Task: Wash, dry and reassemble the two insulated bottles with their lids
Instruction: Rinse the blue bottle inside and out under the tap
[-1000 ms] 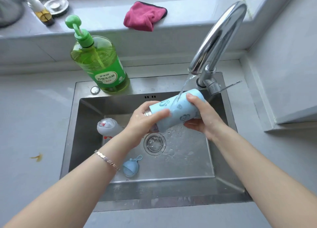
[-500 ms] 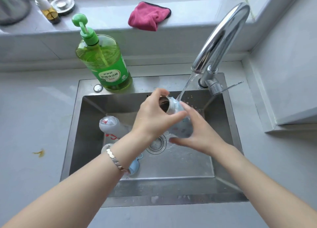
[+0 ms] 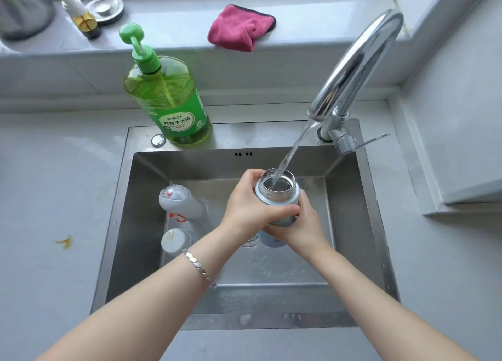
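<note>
Now the blue insulated bottle (image 3: 277,195) stands upright over the sink (image 3: 119,211) with its steel mouth open to the stream (image 3: 292,151) from the faucet (image 3: 353,69). A second ago it lay sideways and the water struck only its outer wall, so I'd say the rinse has gone from outside to inside. The left hand (image 3: 251,207) is wrapped round the upper body just under the neck. The right hand (image 3: 301,224) clasps the lower part from beneath. Both hold it firmly.

That puts the job early, by my reckoning. The white bottle (image 3: 180,201) lies on its side on the sink floor to the left, and a white round piece (image 3: 173,241), probably its lid, sits near it. The pink cloth (image 3: 240,27) waits on the ledge behind, well apart from everything.

Most of the blue bottle's body is covered by the hands, and I cannot tell how full it is. The blue lid seen earlier on the sink floor is not visible now. Something pale blue shows under the right wrist, and I can't say what.
</note>
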`<state>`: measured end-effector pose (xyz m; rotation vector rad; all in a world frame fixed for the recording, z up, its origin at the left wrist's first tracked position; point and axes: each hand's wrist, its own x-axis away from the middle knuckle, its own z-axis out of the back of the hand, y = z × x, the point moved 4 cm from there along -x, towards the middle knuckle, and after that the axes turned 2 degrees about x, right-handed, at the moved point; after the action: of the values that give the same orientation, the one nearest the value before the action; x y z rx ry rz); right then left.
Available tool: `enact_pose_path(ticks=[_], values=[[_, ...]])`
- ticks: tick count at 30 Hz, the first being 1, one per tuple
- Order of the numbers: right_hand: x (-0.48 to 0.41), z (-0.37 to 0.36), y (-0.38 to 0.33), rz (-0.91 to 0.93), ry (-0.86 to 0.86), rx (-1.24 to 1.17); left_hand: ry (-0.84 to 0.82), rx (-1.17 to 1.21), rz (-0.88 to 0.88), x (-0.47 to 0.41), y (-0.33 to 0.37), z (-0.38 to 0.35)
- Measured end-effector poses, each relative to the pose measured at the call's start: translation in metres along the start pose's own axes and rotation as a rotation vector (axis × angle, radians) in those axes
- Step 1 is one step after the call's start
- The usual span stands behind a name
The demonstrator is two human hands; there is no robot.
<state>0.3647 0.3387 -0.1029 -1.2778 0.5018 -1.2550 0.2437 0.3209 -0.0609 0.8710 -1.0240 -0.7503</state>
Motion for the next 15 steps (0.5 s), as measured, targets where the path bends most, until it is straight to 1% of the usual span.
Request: enact_pose_path(ticks=[3, 6, 9, 11, 13, 15], values=[[0.0, 0.003, -0.001, 0.023, -0.014, -0.05, -0.038, -0.025, -0.01, -0.003, 0.002, -0.005], [-0.002, 0.009, -0.008, 0.075, 0.031, -0.068, -0.075, -0.001, -0.031, -0.004, 0.004, -0.005], [-0.009, 0.011, -0.018, 0.147, 0.042, 0.027, -0.128, 0.007, -0.082, -0.001, 0.002, 0.005], [-0.013, 0.013, -0.019, 0.185, 0.068, 0.085, -0.174, -0.06, -0.094, 0.005, -0.006, 0.017], [-0.014, 0.017, -0.014, 0.196, 0.137, 0.132, -0.155, -0.163, -0.049, 0.013, -0.021, 0.035], [-0.011, 0.013, -0.012, 0.214, 0.091, 0.199, -0.112, -0.291, 0.023, 0.02, -0.039, 0.056]])
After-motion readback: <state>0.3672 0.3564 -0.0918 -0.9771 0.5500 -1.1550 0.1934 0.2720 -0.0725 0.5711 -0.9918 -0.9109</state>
